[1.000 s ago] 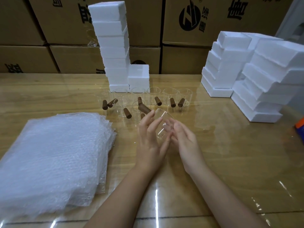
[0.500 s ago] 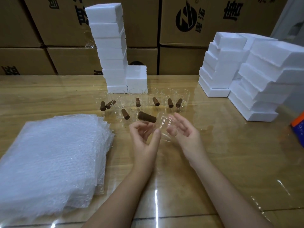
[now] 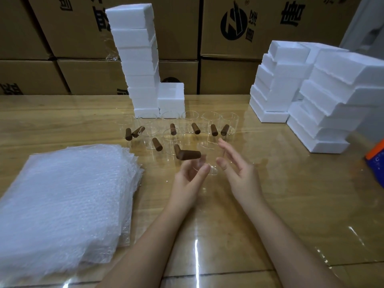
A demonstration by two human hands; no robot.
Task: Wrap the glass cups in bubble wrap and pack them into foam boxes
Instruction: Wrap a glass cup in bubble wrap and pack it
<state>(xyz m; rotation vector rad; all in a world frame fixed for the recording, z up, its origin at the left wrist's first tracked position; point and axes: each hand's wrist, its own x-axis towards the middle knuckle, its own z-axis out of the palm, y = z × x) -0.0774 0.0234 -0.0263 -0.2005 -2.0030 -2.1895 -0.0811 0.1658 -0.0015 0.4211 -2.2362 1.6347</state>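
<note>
Big brown cardboard boxes [image 3: 83, 28] with black marks on them are stacked behind a shiny light-brown wooden table [image 3: 291, 204]. A small orange and blue thing [image 3: 376, 161] is seen at the table's right edge, partly cut off.

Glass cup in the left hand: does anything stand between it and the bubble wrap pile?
Nothing visible does. The left hand holds the glass cup, and only bare table lies between it and the bubble wrap pile on its left. The other cups stand farther back, off that path.
</note>
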